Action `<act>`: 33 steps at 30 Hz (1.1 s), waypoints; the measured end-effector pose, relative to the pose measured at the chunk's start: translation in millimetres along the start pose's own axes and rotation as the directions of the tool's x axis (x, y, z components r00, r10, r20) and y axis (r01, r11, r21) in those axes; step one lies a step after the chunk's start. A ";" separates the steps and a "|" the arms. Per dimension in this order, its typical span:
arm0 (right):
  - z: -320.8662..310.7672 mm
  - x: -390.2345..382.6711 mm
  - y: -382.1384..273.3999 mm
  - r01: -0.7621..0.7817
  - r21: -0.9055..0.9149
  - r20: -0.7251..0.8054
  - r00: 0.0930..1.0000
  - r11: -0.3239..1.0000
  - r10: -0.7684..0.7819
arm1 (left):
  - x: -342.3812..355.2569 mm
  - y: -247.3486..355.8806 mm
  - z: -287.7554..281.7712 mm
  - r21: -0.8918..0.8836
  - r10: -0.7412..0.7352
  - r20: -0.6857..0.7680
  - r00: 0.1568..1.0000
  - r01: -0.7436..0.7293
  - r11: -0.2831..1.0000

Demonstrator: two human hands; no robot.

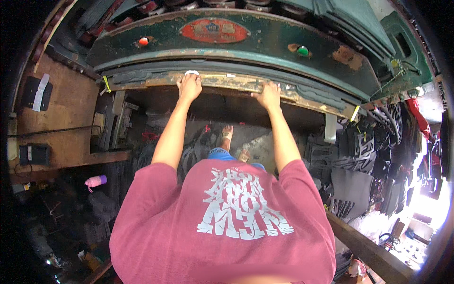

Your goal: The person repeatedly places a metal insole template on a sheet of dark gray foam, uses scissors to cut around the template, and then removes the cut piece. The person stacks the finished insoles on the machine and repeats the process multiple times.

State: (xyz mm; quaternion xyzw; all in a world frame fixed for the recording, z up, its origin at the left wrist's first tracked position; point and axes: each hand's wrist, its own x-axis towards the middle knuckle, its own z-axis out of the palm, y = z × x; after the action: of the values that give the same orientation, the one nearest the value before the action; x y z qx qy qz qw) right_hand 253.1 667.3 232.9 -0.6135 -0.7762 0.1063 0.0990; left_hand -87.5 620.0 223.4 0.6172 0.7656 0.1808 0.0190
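Note:
Both my arms reach forward to the front ledge of a large dark green machine (156, 61). My left hand (190, 88) is at the worn, yellowish ledge (224, 82), its fingers curled together at a small white rounded piece (191, 73). What kind of piece it is cannot be made out. Farther right, my right hand (267, 96) lies over the same ledge, thumb spread to the left and nothing visible in it. Its fingertips are partly lost against the ledge. Thin dark grey sheets or bars (227, 69) run along the machine just behind both hands.
A red button (144, 41) and a green button (302, 50) sit on the machine's front. Dark cut-out sheets (352, 187) pile up at right, beside a wooden beam (373, 246). At left are a wooden board (61, 120) and a pink-purple bottle (96, 181). Dark scraps cover the floor below.

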 end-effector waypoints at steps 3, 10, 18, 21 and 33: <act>1.0 2.0 1.0 0.013 -0.043 0.014 1.000 0.999 -0.013 | 3.2 -4.1 1.3 -0.012 -0.011 0.064 0.998 0.012 1.000; -6.5 -0.4 4.4 0.034 0.040 0.029 0.999 0.999 -0.035 | -2.8 -6.4 -2.9 0.005 0.037 0.025 0.999 -0.037 0.999; -53.2 32.2 4.5 0.076 0.139 0.460 0.878 0.987 -0.132 | 5.2 -1.9 -25.7 -0.015 0.020 0.182 0.983 -0.017 1.000; -82.5 52.9 -2.6 0.088 0.253 0.554 0.803 0.963 -0.219 | 10.7 8.9 -46.9 0.017 -0.052 0.346 0.937 0.049 0.999; -45.0 87.3 -28.2 0.526 0.169 0.278 0.786 0.833 -0.553 | -7.7 132.9 -25.9 -0.416 -0.189 0.511 0.838 0.434 0.799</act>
State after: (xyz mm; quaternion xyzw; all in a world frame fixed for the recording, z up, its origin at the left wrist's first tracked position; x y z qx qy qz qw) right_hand 219.7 747.9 286.1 -0.3363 -0.9195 0.2020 0.0253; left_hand 32.5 629.1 286.0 0.4748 0.7563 0.2275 0.3883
